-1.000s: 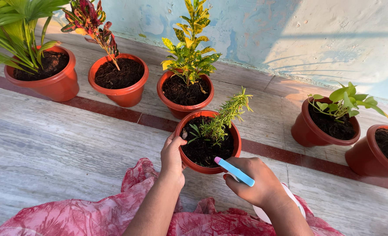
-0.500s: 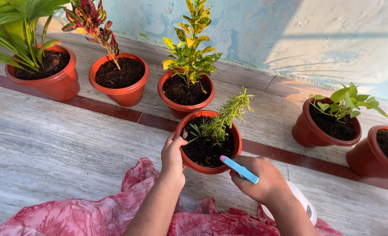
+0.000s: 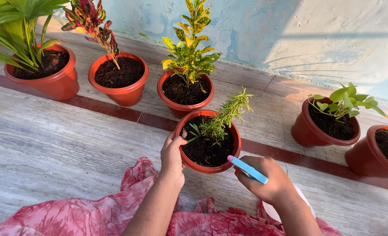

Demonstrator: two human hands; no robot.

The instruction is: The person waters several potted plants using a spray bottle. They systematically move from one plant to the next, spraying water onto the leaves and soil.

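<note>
The left hand (image 3: 173, 156) is wrapped round the near left side of the red-brown pot (image 3: 208, 142), thumb up at the rim, prob. to keep the pot from sliding or tipping. The right hand (image 3: 267, 181) is closed tight on a spray bottle (image 3: 247, 169); its blue trigger w/ a pink tip sticks out toward the pot's near rim, just beside it, so the nozzle end looks aimed at the plant. The white bottle body hides mostly under the hand. The pot sits on the pale stone floor (image 3: 49, 148), on a dark red stripe, right in front of the person's red flowery cloth (image 3: 80, 216). It's round, full of dark soil, w/ 1 thin spiky green plant (image 3: 222, 118) leaning to the right. 5 more pots stand around: 3 behind in a row, 2 off to the right by the blue wall (image 3: 290, 30).
</note>
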